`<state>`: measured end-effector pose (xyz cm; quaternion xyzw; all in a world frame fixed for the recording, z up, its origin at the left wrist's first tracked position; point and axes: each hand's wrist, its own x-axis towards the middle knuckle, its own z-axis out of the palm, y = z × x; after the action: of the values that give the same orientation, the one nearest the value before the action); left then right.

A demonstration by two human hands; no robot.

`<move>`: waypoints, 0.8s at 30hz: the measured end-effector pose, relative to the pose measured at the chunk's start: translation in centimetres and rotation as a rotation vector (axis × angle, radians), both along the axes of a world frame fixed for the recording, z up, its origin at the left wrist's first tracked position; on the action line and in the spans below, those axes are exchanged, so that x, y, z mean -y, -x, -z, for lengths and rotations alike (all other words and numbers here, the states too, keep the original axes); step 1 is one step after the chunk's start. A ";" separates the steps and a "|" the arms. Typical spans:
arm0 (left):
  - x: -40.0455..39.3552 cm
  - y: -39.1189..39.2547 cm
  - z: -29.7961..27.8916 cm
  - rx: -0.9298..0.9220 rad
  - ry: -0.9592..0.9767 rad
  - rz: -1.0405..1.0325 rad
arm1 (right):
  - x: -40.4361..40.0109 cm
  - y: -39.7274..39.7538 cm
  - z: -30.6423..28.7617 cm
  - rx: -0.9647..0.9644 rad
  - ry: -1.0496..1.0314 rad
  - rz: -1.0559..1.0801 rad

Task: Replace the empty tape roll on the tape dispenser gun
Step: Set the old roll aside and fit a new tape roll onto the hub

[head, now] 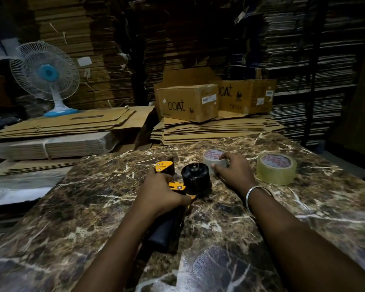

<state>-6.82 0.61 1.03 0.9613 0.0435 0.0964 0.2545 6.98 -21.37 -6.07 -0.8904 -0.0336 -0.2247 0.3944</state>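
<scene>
The tape dispenser gun (173,186), black and yellow, lies on the marble table (303,207). Its bare black spool hub (196,175) points up. My left hand (162,192) grips the gun's yellow frame just above the black handle (167,230). My right hand (232,171) holds the empty tape roll (209,159), a pale thin core with red print, resting on the table just right of the hub. A full roll of clear tape (276,168) lies flat further right, apart from my hand.
Stacks of flattened cardboard (209,129) and two "boat" boxes (188,102) stand beyond the table's far edge. A white and blue fan (46,76) stands at the back left. Bundled cardboard (51,146) lies left of the table.
</scene>
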 end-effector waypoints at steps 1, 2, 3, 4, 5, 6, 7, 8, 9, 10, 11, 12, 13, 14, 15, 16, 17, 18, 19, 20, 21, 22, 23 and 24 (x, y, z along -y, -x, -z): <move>-0.1 -0.2 -0.1 0.000 -0.009 0.031 | 0.0 0.0 0.0 0.002 0.002 -0.001; -0.3 -0.5 -0.1 -0.003 -0.005 0.065 | -0.1 0.0 -0.1 0.003 0.006 0.000; -0.5 -0.7 -0.2 -0.014 0.013 0.103 | -0.1 0.1 -0.1 0.004 0.008 0.000; -0.8 -0.9 -0.2 -0.032 0.034 0.138 | -0.1 0.1 -0.1 0.007 0.006 0.000; -1.2 -1.1 -0.3 -0.048 0.044 0.171 | -0.1 0.1 -0.1 0.009 0.003 0.001; -1.5 -1.3 -0.3 -0.061 0.042 0.201 | -0.1 0.1 -0.1 0.006 0.000 0.001; -1.9 -1.5 -0.3 -0.073 0.044 0.231 | -0.1 0.1 -0.1 -0.001 -0.003 0.000; -2.4 -1.6 -0.4 -0.087 0.055 0.258 | -0.1 0.1 -0.1 -0.007 -0.006 0.000; -2.8 -1.8 -0.5 -0.100 0.071 0.279 | -0.1 0.1 -0.1 -0.005 -0.005 0.002; -3.1 -1.8 -0.5 -0.107 0.085 0.293 | -0.1 0.1 -0.1 -0.001 -0.004 0.004; -3.3 -1.9 -0.5 -0.104 0.090 0.299 | -0.1 0.1 -0.2 0.002 -0.006 0.002; -3.4 -1.9 -0.5 -0.095 0.088 0.300 | -0.1 0.1 -0.2 0.001 -0.013 -0.003; -3.4 -2.0 -0.4 -0.088 0.082 0.297 | -0.1 0.2 -0.2 -0.005 -0.022 -0.009; -3.3 -1.9 -0.4 -0.083 0.083 0.295 | 0.0 0.3 -0.3 -0.012 -0.031 -0.014; -3.2 -1.8 -0.3 -0.084 0.089 0.297 | 0.0 0.4 -0.3 -0.014 -0.039 -0.018; -3.2 -1.5 -0.3 -0.087 0.092 0.305 | 0.0 0.5 -0.5 -0.011 -0.050 -0.019; -3.1 -1.3 -0.3 -0.086 0.090 0.312 | 0.0 0.7 -0.6 0.000 -0.065 -0.020; -3.0 -1.1 -0.4 -0.067 0.085 0.317 | -0.1 0.9 -0.9 0.014 -0.083 -0.017; -2.7 -1.0 -0.6 -0.019 0.083 0.321 | -0.1 1.0 -1.2 0.028 -0.096 -0.007; -2.3 -0.7 -0.9 0.052 0.090 0.324 | -0.1 1.2 -1.5 0.045 -0.099 0.016; -1.7 -0.5 -1.2 0.130 0.104 0.319 | -0.1 1.4 -1.8 0.071 -0.091 0.054; -0.9 -0.4 -1.4 0.202 0.120 0.307 | -0.1 1.6 -2.1 0.108 -0.079 0.098; -0.1 -0.4 -1.6 0.263 0.133 0.292 | 0.0 1.8 -2.4 0.145 -0.074 0.138; 0.9 -0.4 -1.8 0.317 0.147 0.284 | 0.2 2.2 -2.8 0.174 -0.079 0.165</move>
<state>-6.41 -0.27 2.80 0.9095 -0.1259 0.2058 0.3384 4.82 -21.55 -3.25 -0.8510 0.0146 -0.3342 0.4048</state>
